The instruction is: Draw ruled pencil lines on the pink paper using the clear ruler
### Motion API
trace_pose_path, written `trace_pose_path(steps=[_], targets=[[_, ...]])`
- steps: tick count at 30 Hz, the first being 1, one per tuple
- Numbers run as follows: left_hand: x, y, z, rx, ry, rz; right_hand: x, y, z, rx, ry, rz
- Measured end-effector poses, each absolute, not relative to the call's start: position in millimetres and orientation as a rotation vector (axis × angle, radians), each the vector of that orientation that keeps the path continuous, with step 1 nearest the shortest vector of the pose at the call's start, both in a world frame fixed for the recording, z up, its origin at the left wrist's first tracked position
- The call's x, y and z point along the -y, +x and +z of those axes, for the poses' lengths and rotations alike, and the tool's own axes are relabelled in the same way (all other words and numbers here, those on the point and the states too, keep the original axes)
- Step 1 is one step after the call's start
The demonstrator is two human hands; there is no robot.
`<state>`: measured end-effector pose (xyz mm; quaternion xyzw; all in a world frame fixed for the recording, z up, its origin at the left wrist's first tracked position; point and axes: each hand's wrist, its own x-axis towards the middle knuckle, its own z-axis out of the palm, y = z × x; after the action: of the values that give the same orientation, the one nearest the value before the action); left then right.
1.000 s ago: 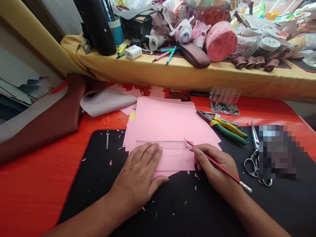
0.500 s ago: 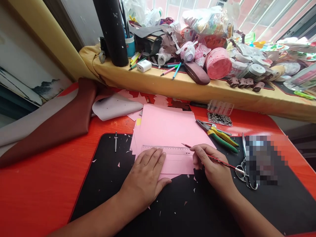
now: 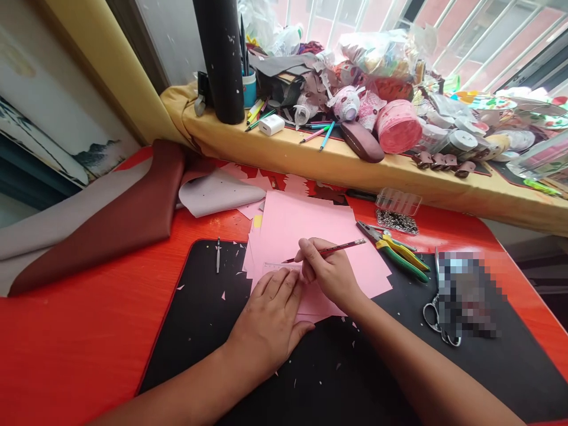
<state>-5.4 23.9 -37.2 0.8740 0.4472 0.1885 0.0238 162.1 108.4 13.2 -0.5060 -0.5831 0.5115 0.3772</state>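
Observation:
My left hand lies flat, fingers spread, pressing a clear plastic ruler onto a stack of pink paper on a black mat. My right hand is closed round a red pencil, whose tip points left along the ruler's top edge, just above my left fingertips. The right hand covers most of the ruler's right half.
Green and yellow pliers, scissors and a box of small metal rings lie right of the paper. A thin metal tool lies left. Brown leather covers the table's left. A cluttered yellow ledge runs behind.
My right hand has slid left along the ruler with the pencil, from its right end to near my left fingertips. The left hand stays pressed down. The view has tilted up.

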Motion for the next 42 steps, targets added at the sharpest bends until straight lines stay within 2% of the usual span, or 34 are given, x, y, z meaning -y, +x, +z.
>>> trace_pose_path(steps=[27,42], targets=[[-22.7,-2.2,-36.0,-1.438,2.713,0.620,-115.3,155.6,1.7,1.573,-1.268,1.379],[-22.4,-2.6,-39.6,-1.417,2.693,0.674,-116.8,147.4,8.8,1.871,-1.210,1.144]])
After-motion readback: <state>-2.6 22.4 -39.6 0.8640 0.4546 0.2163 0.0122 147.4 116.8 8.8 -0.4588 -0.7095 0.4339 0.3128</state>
